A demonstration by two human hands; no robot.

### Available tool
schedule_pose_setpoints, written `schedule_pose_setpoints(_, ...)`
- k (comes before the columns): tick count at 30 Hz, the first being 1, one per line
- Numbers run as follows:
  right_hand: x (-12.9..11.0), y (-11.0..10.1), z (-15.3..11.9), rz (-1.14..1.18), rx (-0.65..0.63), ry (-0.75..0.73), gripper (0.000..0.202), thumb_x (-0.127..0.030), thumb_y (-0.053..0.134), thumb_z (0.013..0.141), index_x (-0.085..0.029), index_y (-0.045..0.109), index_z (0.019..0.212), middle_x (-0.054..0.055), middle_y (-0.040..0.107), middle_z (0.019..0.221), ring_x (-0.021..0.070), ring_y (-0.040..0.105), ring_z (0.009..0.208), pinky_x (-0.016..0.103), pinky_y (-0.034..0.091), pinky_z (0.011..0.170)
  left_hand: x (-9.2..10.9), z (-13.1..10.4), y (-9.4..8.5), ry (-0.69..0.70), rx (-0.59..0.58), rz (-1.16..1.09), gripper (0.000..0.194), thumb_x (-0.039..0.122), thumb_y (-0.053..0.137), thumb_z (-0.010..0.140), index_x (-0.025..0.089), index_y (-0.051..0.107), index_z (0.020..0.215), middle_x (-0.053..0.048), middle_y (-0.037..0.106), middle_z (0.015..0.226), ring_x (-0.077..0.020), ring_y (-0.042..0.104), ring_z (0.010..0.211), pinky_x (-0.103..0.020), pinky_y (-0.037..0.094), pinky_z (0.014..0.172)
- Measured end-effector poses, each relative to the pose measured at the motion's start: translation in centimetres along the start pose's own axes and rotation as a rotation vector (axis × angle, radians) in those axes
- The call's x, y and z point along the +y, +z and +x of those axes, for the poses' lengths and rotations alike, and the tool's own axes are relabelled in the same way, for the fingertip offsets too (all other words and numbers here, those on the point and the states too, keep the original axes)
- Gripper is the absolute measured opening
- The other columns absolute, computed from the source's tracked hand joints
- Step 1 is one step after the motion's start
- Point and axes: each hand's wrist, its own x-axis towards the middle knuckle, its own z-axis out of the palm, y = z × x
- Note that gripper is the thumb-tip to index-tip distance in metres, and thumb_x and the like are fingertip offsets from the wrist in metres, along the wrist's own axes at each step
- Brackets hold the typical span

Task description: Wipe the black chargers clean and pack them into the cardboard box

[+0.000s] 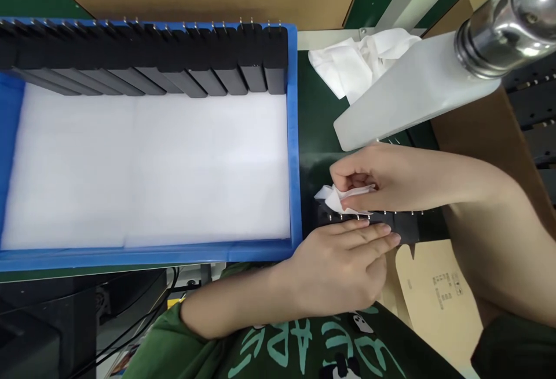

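Note:
A folded white cloth (336, 198) is pinched between the thumb and fingers of my right hand (369, 179). It rests against a row of black blocks with short metal pins (406, 225) on the green work surface. Flat on the near side of these blocks lies my left hand (341, 266), its fingers stretched out and pointing right. Both hands partly cover the blocks, so how many lie there is hidden. Beyond my right hand is a white translucent bottle with a metal top (403, 89), tilted in the view.
To the left stands a blue tray (294, 153) lined with white foam (152, 164); a row of black blocks (174, 54) with pins fills its far side. A crumpled white cloth (360, 60) lies behind the bottle. Cardboard boxes (478, 130) holding dark parts stand right; an open flap (438, 292) is near me.

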Motion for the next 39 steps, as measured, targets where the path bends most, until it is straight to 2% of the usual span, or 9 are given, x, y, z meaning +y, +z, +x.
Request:
schedule_pose_setpoints(5,-0.7,1.3,1.6,-0.038,0.122,-0.066,0.041,-0.037,0.06,0.091,-0.019,0.038,0.061,-0.007,0.04,0.053,0.0058,0.032,0.049,0.026,0.026,0.049,-0.3,0.4,-0.4,-0.012,0.03,-0.039,0.03,0.007,0.047,0.097,0.012,0.076,0.106,0.002,0.077,0.112,-0.0099,0.072,0.11,-0.021,0.054,0.106)
schedule_pose_setpoints(7,-0.5,1.2,1.2,-0.045,0.087,-0.047,0.041,-0.037,0.06,0.091,-0.019,0.039,0.061,-0.007,0.039,0.053,0.0056,0.031,0.048,0.026,0.025,0.049,-0.3,0.4,-0.3,-0.021,0.045,-0.048,0.029,0.007,0.048,0.097,0.012,0.076,0.105,0.003,0.078,0.112,-0.0096,0.072,0.11,-0.021,0.054,0.106)
schedule_pose_setpoints(12,0.4,-0.4,-1.8,-0.042,-0.071,0.076,0.024,-0.029,0.055,0.092,-0.02,0.049,0.07,-0.005,0.052,0.062,0.006,0.04,0.05,0.026,0.026,0.047,-0.2,0.1,-0.1,-0.021,0.048,-0.079,0.029,0.008,0.049,0.096,0.011,0.075,0.108,0.001,0.077,0.114,-0.0109,0.071,0.112,-0.023,0.055,0.105)
schedule_pose_setpoints(17,0.1,0.2,-0.6,0.043,0.078,-0.028,0.034,-0.04,0.062,0.091,-0.02,0.048,0.068,-0.006,0.044,0.058,0.006,0.035,0.051,0.026,0.027,0.048,-0.2,0.3,-0.3,-0.031,0.047,-0.073,0.027,0.008,0.051,0.096,0.012,0.076,0.105,0.003,0.078,0.111,-0.0095,0.072,0.11,-0.021,0.056,0.104)
schedule_pose_setpoints(21,-0.5,1.1,1.1,0.003,0.066,-0.046,0.04,-0.043,0.062,0.091,-0.019,0.046,0.064,-0.006,0.043,0.055,0.0055,0.035,0.051,0.025,0.028,0.048,0.2,0.4,0.1,-0.086,0.09,-0.078,0.027,0.008,0.051,0.095,0.013,0.076,0.102,0.004,0.079,0.107,-0.0089,0.074,0.106,-0.021,0.056,0.103)
schedule_pose_setpoints(25,0.6,0.6,-0.7,-0.053,0.059,0.018,0.032,-0.032,0.061,0.09,-0.019,0.044,0.065,-0.007,0.039,0.055,0.0054,0.031,0.049,0.026,0.025,0.045,0.7,0.4,0.5,-0.132,0.133,-0.1,0.019,0.006,0.058,0.092,0.011,0.076,0.096,0.001,0.08,0.103,-0.0099,0.075,0.103,-0.022,0.058,0.101)
schedule_pose_setpoints(30,2.5,0.2,-4.0,0.017,0.127,0.091,0.034,-0.038,0.061,0.092,-0.021,0.044,0.068,-0.006,0.039,0.057,0.0058,0.031,0.049,0.026,0.023,0.044,0.6,0.6,0.4,-0.123,0.122,-0.121,0.014,0.007,0.062,0.091,0.011,0.075,0.094,0.0,0.08,0.102,-0.0114,0.075,0.102,-0.024,0.059,0.098)
schedule_pose_setpoints(35,2.2,0.9,-2.8,0.021,0.215,0.047,0.039,-0.038,0.068,0.086,-0.02,0.042,0.062,-0.007,0.037,0.052,0.0064,0.03,0.049,0.028,0.022,0.047,0.2,0.7,0.0,-0.106,0.083,-0.164,0.014,0.006,0.063,0.091,0.011,0.075,0.095,-0.001,0.08,0.103,-0.0117,0.075,0.104,-0.024,0.059,0.1)
schedule_pose_setpoints(39,1.9,1.0,-2.1,0.006,0.219,0.002,0.037,-0.033,0.065,0.086,-0.02,0.041,0.062,-0.007,0.039,0.052,0.006,0.031,0.049,0.027,0.025,0.05,0.2,0.7,-0.2,-0.126,0.062,-0.19,0.016,0.005,0.061,0.091,0.01,0.075,0.098,-0.002,0.079,0.105,-0.0124,0.075,0.105,-0.025,0.058,0.101)
